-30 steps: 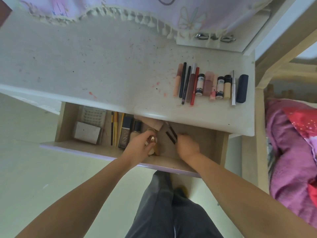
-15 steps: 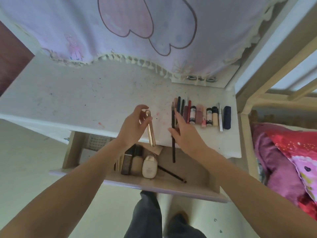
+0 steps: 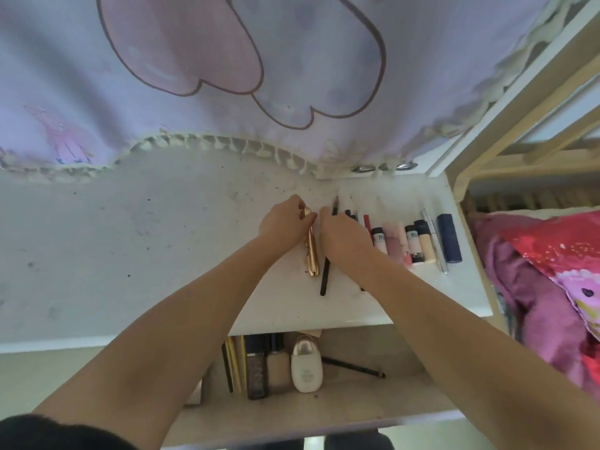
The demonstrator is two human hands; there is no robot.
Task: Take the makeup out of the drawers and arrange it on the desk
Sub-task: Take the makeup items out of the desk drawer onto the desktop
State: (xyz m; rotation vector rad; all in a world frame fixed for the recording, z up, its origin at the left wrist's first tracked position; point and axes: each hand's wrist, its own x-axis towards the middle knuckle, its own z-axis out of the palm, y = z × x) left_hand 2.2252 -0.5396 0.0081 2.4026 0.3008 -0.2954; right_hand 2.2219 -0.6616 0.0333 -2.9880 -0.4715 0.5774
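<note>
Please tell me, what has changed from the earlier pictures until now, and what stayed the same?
Both hands rose from the open drawer to the desk. The left hand carried up the gold tube, the right hand a black pencil; both items now lie at the left end of the makeup row, fingers on them. The row and the white bottle in the drawer stayed put.

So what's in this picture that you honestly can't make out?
- Head view: the right hand hides the middle of the black pencil and the near ends of the pencils beside it.
- The desk edge and both forearms hide the back and left of the open drawer.
- Print on the small tubes is too small to read.
- The curtain hides whatever is behind the desk.
</note>
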